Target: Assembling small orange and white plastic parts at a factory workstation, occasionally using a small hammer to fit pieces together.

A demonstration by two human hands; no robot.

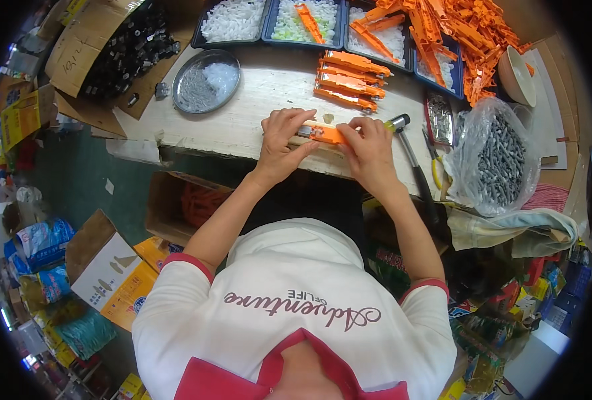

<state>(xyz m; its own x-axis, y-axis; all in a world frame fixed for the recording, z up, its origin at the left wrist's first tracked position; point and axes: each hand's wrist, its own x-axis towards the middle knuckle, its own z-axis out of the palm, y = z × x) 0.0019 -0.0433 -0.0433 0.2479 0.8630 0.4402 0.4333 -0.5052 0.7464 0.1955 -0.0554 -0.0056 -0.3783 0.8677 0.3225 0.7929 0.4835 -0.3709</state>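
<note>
Both hands meet at the front edge of a worn white workbench (256,100). My left hand (281,137) and my right hand (369,143) each grip one end of a long orange plastic piece (326,135) with a grey metal part at its left end. The piece lies flat on the bench between my fingers. A stack of similar orange pieces (348,80) sits just beyond my hands.
A hammer (409,150) lies right of my right hand, beside a clear bag of grey screws (499,157). A round metal dish (206,80) stands at left. Trays of white parts (269,20) and an orange heap (466,33) line the back. Cardboard boxes (113,270) crowd the floor.
</note>
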